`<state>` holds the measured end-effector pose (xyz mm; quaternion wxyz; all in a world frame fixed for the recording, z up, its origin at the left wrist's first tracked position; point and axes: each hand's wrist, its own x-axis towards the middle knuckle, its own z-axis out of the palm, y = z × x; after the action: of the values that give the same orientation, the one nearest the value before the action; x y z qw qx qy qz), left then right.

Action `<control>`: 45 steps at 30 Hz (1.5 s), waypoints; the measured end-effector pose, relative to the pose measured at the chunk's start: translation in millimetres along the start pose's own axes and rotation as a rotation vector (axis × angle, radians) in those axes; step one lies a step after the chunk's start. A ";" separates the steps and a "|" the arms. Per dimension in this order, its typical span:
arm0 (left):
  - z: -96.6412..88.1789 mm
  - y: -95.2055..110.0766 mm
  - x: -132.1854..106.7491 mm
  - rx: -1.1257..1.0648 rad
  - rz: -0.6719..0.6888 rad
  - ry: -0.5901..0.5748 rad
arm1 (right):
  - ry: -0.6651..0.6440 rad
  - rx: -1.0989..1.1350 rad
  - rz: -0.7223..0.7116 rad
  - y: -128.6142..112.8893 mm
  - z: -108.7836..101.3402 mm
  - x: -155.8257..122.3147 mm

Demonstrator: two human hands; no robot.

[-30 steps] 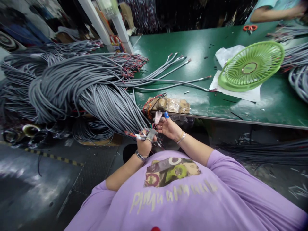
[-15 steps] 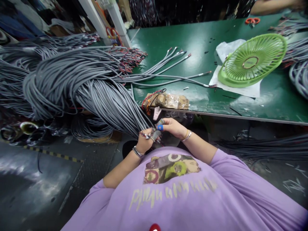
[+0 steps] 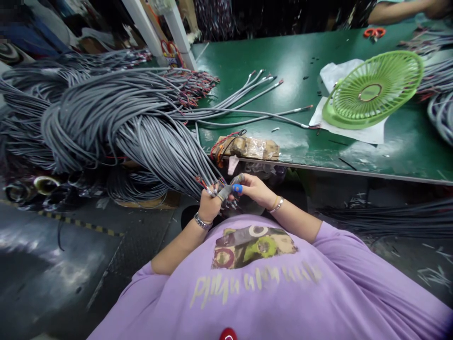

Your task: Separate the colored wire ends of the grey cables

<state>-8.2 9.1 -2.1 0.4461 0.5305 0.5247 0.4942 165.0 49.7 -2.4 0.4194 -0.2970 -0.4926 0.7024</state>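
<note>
My left hand (image 3: 210, 204) is closed around the stripped ends of a bundle of grey cables (image 3: 163, 151), just below the table's front edge. Red and blue wire tips (image 3: 201, 181) and white ends poke out around its fingers. Close beside it, my right hand (image 3: 257, 190) has thumb and forefinger pinched together at the wire ends; the single wire between them is too small to make out clearly. Grey coverings wrap some fingertips on both hands, and a blue band circles a finger of the right one. The bundle hangs off the table's left side.
On the green table (image 3: 283, 52) stand a green fan (image 3: 371, 92) and orange-handled scissors (image 3: 374, 33). A taped block (image 3: 253, 148) lies at the front edge. More grey cables (image 3: 439, 71) lie far right, near another person's arm (image 3: 399, 11).
My left hand has turned and shifted slightly, so the coloured wire tips now point up-left above it. My right hand stays pinched close by, its fingers slightly moved.
</note>
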 end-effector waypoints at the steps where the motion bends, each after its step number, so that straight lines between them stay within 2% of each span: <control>1: -0.2 -1.0 0.2 0.000 0.003 -0.002 | 0.033 0.014 0.006 1.2 3.0 -0.3; 4: -2.3 0.6 -0.1 -0.018 -0.018 -0.039 | 0.095 0.035 0.015 2.6 11.9 -0.4; 9: -6.6 10.4 -3.5 0.015 -0.006 -0.154 | 0.090 0.100 0.080 2.3 21.9 1.6; 12: -6.0 5.4 -5.1 -0.022 0.025 -0.070 | 0.102 0.128 0.114 3.6 25.2 4.9; 17: 0.1 -8.0 -5.4 -0.151 -0.019 0.102 | 0.149 0.187 0.116 6.6 26.7 8.1; 21: 5.4 -2.5 -4.8 -0.218 -0.038 0.178 | 0.096 0.267 0.142 9.4 20.1 10.0; 23: 8.0 4.0 -3.7 -0.265 -0.045 0.203 | 0.129 0.350 0.189 9.7 13.9 14.8; 26: 12.2 12.4 -0.6 -0.319 -0.063 0.201 | 0.199 0.426 0.263 6.3 6.6 26.8; 28: 15.0 15.1 1.9 -0.325 -0.086 0.191 | 0.172 0.421 0.266 2.3 5.8 34.8; 31: 18.1 14.9 4.7 -0.299 -0.112 0.182 | 0.176 0.360 0.159 -0.8 9.8 41.5; 34: 18.7 12.3 5.8 -0.286 -0.119 0.167 | 0.346 0.245 -0.012 2.5 14.1 42.7; 36: 18.4 10.6 6.2 -0.288 -0.117 0.157 | 0.419 0.199 -0.068 6.3 15.1 43.0; 38: 18.1 9.3 6.7 -0.283 -0.115 0.143 | 0.379 0.223 -0.029 8.9 15.0 44.5; 41: 18.5 7.3 8.0 -0.258 -0.116 0.125 | 0.252 0.372 0.117 8.5 15.0 48.9; 45: 18.7 3.0 9.4 -0.240 -0.113 0.119 | 0.279 0.522 0.169 3.1 18.1 54.5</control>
<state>10.3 19.2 -0.7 0.5017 0.4128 0.5164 0.5579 123.3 89.2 0.6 0.4852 -0.3128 -0.2067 0.7900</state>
